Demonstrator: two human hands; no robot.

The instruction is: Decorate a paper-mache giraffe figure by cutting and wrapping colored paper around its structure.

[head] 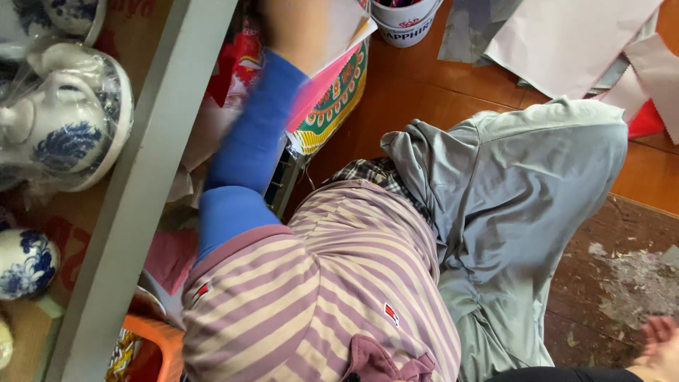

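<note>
- A left hand (293, 28), blurred at the top centre of the frame, reaches from a blue sleeve (247, 163) into a stack of paper sheets (343, 32), apparently sorting through it; whether the fingers are apart or clamped on a sheet cannot be told.
- The right hand is out of frame.
- The sheets, thin, flat, white and pink, lie over a glossy card with a green-and-orange pattern (338, 99).
- At left, glazed blue-and-white teapots (67, 120) in crinkled plastic wrap sit beyond a grey painted rail (141, 191).
- A white plastic bucket (404, 21) stands on the polished wooden floor (424, 92) at top.
</note>
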